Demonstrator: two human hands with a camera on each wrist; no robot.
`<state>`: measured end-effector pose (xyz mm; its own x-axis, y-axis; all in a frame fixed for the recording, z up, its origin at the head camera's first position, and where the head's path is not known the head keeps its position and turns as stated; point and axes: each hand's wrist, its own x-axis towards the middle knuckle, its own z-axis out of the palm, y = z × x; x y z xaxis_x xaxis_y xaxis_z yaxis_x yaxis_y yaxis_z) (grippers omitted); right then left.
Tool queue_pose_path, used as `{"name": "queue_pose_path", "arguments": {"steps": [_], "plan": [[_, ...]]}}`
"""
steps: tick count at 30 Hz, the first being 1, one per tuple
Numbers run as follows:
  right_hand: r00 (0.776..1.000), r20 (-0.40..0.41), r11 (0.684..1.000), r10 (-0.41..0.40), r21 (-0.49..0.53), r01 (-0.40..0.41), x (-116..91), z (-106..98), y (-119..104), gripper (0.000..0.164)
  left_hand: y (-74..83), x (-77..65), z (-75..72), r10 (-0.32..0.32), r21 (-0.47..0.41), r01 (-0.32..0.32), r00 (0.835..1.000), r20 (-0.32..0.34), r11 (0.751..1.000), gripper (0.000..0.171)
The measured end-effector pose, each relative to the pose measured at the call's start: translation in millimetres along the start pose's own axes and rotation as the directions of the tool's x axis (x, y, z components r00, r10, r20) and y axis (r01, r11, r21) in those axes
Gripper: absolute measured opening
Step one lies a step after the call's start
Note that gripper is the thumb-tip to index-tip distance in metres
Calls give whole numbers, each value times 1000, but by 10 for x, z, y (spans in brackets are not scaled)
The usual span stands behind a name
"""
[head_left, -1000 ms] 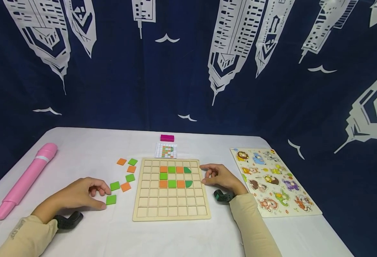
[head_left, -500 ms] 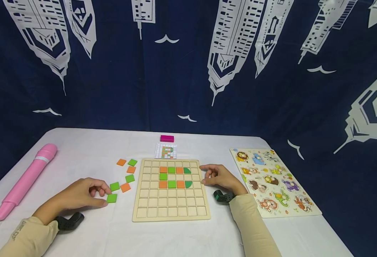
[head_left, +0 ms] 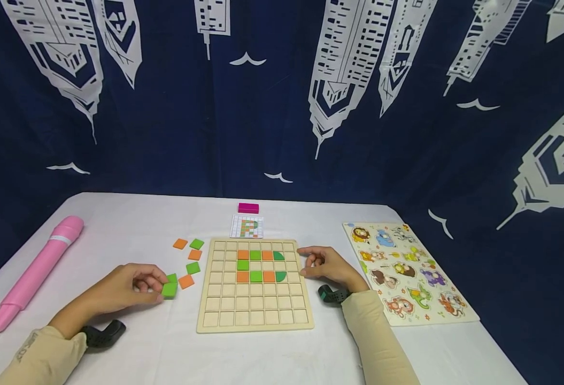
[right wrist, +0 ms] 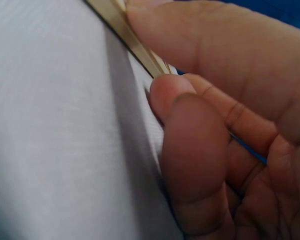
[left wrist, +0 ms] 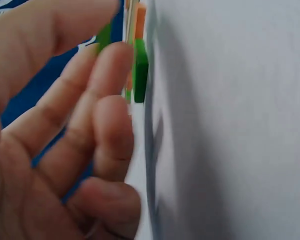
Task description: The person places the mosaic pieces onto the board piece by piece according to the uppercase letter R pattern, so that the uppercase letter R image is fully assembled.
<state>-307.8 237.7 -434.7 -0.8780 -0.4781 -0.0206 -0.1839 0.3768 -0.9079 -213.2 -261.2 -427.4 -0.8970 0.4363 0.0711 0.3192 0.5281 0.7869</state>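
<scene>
Green tile [head_left: 169, 290]: at the left fingertips, square, so with no long axis; it looks tilted. The left hand [head_left: 124, 286] is nearer.
Pink tube [head_left: 38, 271]: well left of the grip, lying aslant.
Left grip: narrow, thumb and finger apparently pinching the green tile's near-left edge.
Loose tiles [head_left: 186, 281]: orange and green, just beyond and right of the grip; one green sits partly behind the pinched one.
Grid board [head_left: 256, 303]: right of the grip; set pieces [head_left: 255, 276] fill some upper cells.
Pattern card [head_left: 247, 226]: beyond the grid board, far right of the grip.
Right hand [head_left: 329, 266]: thumb and index finger spread wide, touching the grid board's right edge.
Animal puzzle [head_left: 404, 275]: right of the right hand.
White cloth [head_left: 137, 224]: flat beneath everything; a strip separates grip from grid board.
Navy curtain [head_left: 176, 133]: behind the table.
</scene>
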Motion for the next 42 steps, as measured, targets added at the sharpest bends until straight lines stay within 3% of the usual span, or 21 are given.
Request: {"name": "queue_pose_path", "arguments": {"steps": [4, 16, 24, 32, 42], "plan": [[1000, -3, 1000, 8, 0, -8, 1, -1, 6, 61, 81, 39, 34, 23, 31, -22, 998, -59, 999, 29], [1000, 6, 1000, -19, 4, 19, 13, 0, 1, 60, 449, 224, 181, -19, 78, 34, 982, -188, 996, 30], [1000, 4, 1000, -14, 17, 14, 12, 2, 9, 61, 710, 476, 350, -66, 90, 85, 978, -198, 992, 30], [1000, 6, 1000, -12, 18, 12, 4, 5, 0, 61, 924, 739, 539, -57, -14, 55, 982, -181, 998, 29], [1000, 8, 1000, -20, 24, 20, 2, 1, 3, 61, 1094, 1084, 760, -27, -27, 23, 987, -160, 999, 31]]}}
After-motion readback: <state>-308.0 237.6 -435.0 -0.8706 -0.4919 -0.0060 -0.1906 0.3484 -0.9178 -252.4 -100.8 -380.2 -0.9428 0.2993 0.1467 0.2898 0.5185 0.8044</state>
